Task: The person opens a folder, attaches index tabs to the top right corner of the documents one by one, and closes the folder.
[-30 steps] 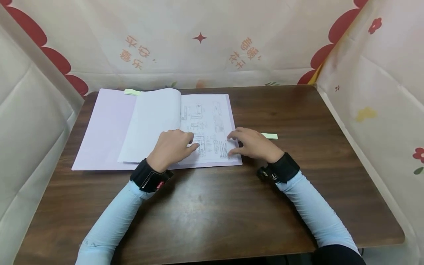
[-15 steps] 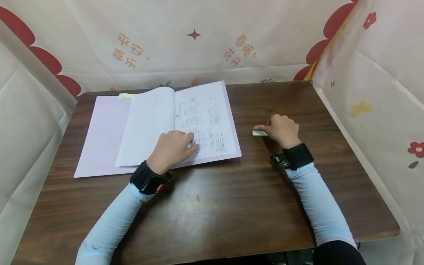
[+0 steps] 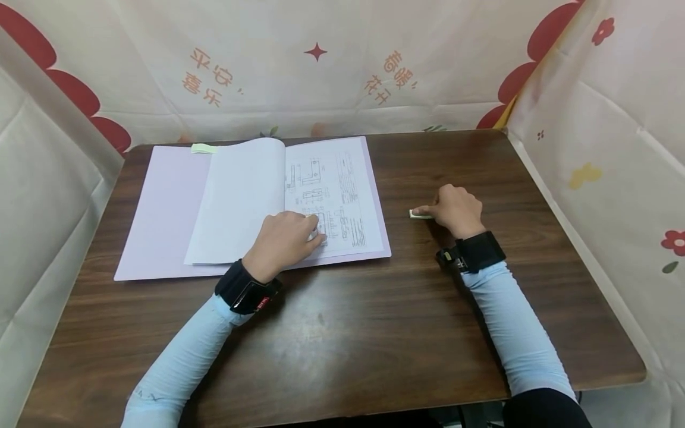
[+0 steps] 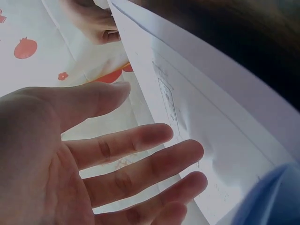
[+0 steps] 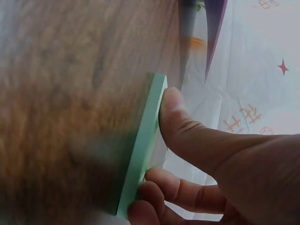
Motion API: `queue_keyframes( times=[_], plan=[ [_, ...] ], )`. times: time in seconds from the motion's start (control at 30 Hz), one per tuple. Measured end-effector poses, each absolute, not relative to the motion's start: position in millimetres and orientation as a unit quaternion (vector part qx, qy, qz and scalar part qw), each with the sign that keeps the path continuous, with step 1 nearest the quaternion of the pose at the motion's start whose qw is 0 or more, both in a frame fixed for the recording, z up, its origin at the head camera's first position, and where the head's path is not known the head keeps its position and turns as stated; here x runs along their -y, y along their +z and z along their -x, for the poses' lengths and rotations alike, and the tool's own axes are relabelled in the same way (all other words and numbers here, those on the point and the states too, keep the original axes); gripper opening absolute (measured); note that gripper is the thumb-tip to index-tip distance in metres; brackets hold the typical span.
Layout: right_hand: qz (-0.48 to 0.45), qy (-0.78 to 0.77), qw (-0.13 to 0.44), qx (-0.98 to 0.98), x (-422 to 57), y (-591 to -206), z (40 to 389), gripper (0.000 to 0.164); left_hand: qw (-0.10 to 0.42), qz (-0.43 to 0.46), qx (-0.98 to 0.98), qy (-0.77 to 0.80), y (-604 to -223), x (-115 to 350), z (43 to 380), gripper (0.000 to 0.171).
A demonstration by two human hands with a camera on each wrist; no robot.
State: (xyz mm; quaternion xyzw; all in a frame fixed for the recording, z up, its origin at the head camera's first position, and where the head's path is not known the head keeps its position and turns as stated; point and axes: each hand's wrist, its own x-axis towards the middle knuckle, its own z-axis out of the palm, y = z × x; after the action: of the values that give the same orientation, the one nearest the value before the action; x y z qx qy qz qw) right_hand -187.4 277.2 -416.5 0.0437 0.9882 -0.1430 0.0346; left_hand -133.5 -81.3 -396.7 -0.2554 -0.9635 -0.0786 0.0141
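A document folder with a pale lilac cover (image 3: 155, 226) lies open, a blank white sheet (image 3: 241, 202) turned to its left. On its right side is a page of line drawings (image 3: 350, 178). My left hand (image 3: 280, 241) is over the lower part of this page, its fingers loosely spread in the left wrist view. To the right of the folder, my right hand (image 3: 457, 209) holds a thin light green pad (image 5: 140, 145), like sticky notes. The thumb lies on the pad's face and the other fingers curl at its edge.
A light green tab (image 3: 204, 148) sticks out at the top of the turned sheet. The brown wooden table (image 3: 342, 351) is bordered by a printed cloth (image 3: 321, 89) at the back and by pale cloth walls on both sides.
My right hand has left the page's right edge and moved right to the green pad, which now shows narrower. The folder's right side rose, then lowered slightly. My left hand stays at the page.
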Motion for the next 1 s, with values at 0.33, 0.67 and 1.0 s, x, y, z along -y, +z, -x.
queue_keyframes(
  times=[0.33, 0.67, 1.0],
  plan=[
    [-0.008, -0.171, 0.094, -0.981, -285.4, -400.2, 188.3, 0.025, 0.036, 0.308, 0.949, -0.052, -370.6, 42.7, 136.5, 0.035],
    [0.019, -0.242, 0.159, -0.957, -298.7, -397.8, 195.6, 0.026, -0.018, 0.461, 0.884, 0.072, -370.5, -68.8, 168.0, 0.040],
    [-0.018, -0.226, 0.144, -0.963, -299.1, -399.6, 195.2, 0.037, -0.084, 0.414, 0.896, 0.133, -386.2, -116.6, 175.1, 0.044]
  ],
)
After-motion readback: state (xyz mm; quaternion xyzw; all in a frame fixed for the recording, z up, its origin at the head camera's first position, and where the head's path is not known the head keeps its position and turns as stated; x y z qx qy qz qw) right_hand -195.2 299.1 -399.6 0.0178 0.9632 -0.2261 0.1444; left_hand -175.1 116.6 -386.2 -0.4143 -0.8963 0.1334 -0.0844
